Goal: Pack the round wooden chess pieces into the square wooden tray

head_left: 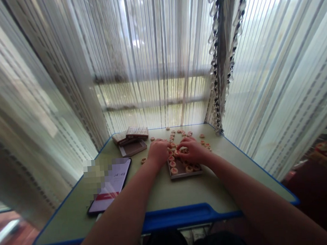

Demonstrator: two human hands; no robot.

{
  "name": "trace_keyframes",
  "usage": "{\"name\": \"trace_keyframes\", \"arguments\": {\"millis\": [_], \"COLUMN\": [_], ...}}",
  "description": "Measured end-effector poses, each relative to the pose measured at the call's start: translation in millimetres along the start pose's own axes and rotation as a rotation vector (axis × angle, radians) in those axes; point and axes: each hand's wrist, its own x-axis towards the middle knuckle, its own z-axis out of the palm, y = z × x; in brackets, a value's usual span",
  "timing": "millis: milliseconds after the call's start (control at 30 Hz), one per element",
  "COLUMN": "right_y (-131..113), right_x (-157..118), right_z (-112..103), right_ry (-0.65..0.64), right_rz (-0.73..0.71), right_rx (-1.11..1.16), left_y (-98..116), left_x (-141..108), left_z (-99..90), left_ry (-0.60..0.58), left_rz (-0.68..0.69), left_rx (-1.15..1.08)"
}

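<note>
A shallow box tray (186,175) sits mid-table with round wooden xiangqi pieces (173,164) in it, red-marked ones down its left side and dark-marked ones at the near right. My right hand (192,150) is over the tray, thumb and fingers closed on a red-marked xiangqi piece (177,153). At the tray's left edge rests my left hand (159,152), its fingers curled in beside the pieces; what they grip, if anything, is hidden. More loose pieces (189,133) are scattered beyond both hands, and one piece (143,161) lies left of my left wrist.
A phone (119,177) with its screen lit lies on the left of the blue-edged table (168,196). Behind it are an open box part (133,148) and a patterned box (137,132). Striped curtains (153,63) hang past the far edge.
</note>
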Motion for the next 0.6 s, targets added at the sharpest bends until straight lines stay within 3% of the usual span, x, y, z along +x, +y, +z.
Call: {"name": "trace_keyframes", "arguments": {"millis": [200, 600], "right_y": [-11, -16], "right_x": [0, 4], "right_z": [-3, 1], "right_ry": [-0.075, -0.102], "right_rz": [0.011, 0.006], "right_rx": [-0.085, -0.149], "left_y": [2, 1], "left_x": [1, 1], "left_z": [-1.8, 0.6], "left_ry": [-0.007, 0.027], "left_rz": [-0.07, 0.01], "left_rx": [0.018, 0.035]}}
